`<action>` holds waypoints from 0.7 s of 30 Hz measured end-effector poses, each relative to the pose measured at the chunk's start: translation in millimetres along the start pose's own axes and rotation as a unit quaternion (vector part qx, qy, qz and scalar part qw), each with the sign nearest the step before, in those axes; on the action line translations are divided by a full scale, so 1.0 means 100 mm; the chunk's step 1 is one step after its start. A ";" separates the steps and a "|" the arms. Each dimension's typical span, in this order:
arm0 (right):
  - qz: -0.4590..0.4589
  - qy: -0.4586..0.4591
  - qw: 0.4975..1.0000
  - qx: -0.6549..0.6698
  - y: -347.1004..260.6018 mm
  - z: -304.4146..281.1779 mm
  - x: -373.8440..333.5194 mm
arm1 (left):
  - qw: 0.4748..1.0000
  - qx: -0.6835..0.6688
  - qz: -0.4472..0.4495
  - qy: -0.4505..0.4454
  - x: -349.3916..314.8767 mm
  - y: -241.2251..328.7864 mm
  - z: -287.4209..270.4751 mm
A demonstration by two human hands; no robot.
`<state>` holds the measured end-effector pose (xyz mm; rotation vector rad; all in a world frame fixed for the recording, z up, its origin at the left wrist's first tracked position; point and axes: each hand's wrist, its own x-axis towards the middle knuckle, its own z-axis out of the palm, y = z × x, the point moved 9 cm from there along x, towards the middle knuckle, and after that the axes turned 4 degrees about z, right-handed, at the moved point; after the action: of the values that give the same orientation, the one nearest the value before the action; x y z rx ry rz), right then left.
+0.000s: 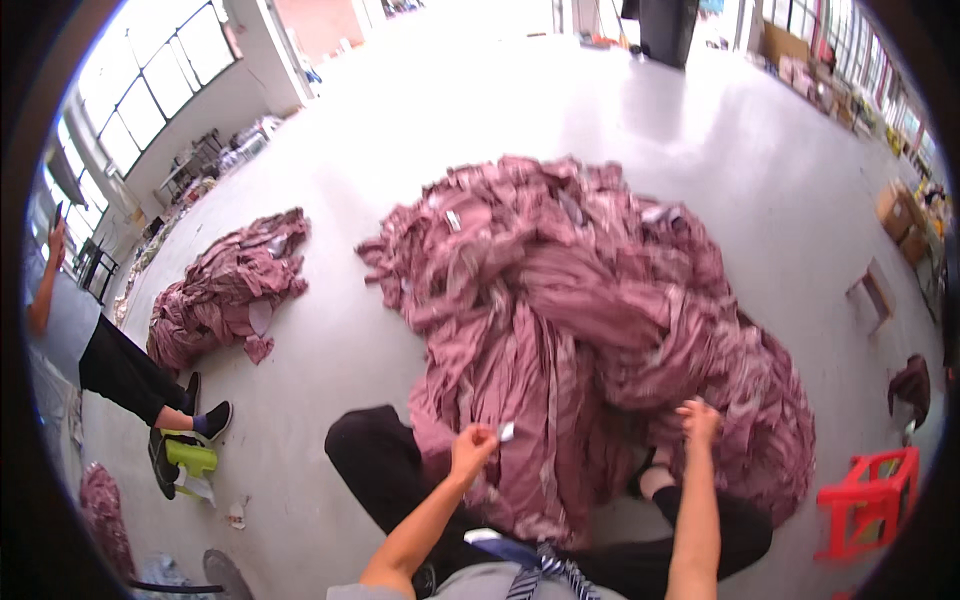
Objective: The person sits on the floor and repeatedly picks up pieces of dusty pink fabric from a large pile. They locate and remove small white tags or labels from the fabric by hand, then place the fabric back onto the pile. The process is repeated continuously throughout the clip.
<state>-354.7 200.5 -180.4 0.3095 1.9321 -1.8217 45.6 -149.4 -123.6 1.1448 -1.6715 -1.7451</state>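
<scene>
A large heap of dusty-pink fabric [560,270] lies on the floor in front of me and spreads down between my legs. My left hand [474,452] is closed in a pinch on a small white label [507,432], just over the near folds of the cloth. Whether the label is joined to the fabric cannot be made out. Over the right side of the heap is my right hand [700,420], its fingers curled together. Anything between those fingers is too small or blurred to name. Another white label [453,220] shows on the far left part of the heap.
A smaller pink fabric pile [235,285] lies to the left, near a standing person [120,360] and a green stool [192,457]. At right are a red plastic stool [868,500], a small wooden frame [873,295] and cardboard boxes [900,218].
</scene>
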 end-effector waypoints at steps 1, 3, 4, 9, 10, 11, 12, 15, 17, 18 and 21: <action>0.008 0.016 0.998 0.060 0.11 0.40 -0.45 | 0.997 0.075 0.011 0.006 0.07 -0.16 -0.08; 0.093 -0.050 0.984 0.144 0.70 0.74 -0.76 | 0.998 0.060 -0.033 -0.014 0.16 -0.39 -0.02; 0.092 -0.041 0.994 0.035 0.92 0.76 -0.89 | 0.999 0.047 -0.001 -0.024 0.17 -0.39 0.03; -0.009 -0.074 0.988 -0.132 1.18 1.23 -1.59 | 0.992 0.129 -0.002 -0.011 0.04 -0.29 0.03; -0.037 -0.089 0.985 -0.143 1.20 1.32 -1.68 | 0.991 0.131 0.000 -0.014 0.06 -0.30 0.04; -0.072 -0.067 0.983 -0.157 1.21 1.38 -1.76 | 0.991 0.134 0.000 -0.017 0.07 -0.31 0.04; -0.108 -0.052 0.969 -0.215 1.12 1.43 -1.87 | 0.992 0.124 -0.007 -0.016 0.06 -0.32 0.05; -0.151 0.000 0.915 -0.373 1.17 1.48 -1.93 | 0.988 0.155 0.003 -0.024 0.04 -0.21 0.11; -0.114 -0.026 0.900 -0.420 1.46 1.47 -1.82 | 0.983 0.183 0.011 -0.026 0.04 -0.17 0.09; -0.073 -0.071 0.903 -0.418 1.66 1.46 -1.76 | 0.983 0.181 0.009 -0.026 0.03 -0.17 0.08; -0.040 -0.109 0.928 -0.353 1.85 1.38 -1.66 | 0.983 0.178 0.034 -0.020 -0.01 -0.09 0.11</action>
<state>-100.2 107.3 -266.0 -0.2070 2.2927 -1.0289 39.1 -141.1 -133.4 1.1905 -2.0818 -1.4730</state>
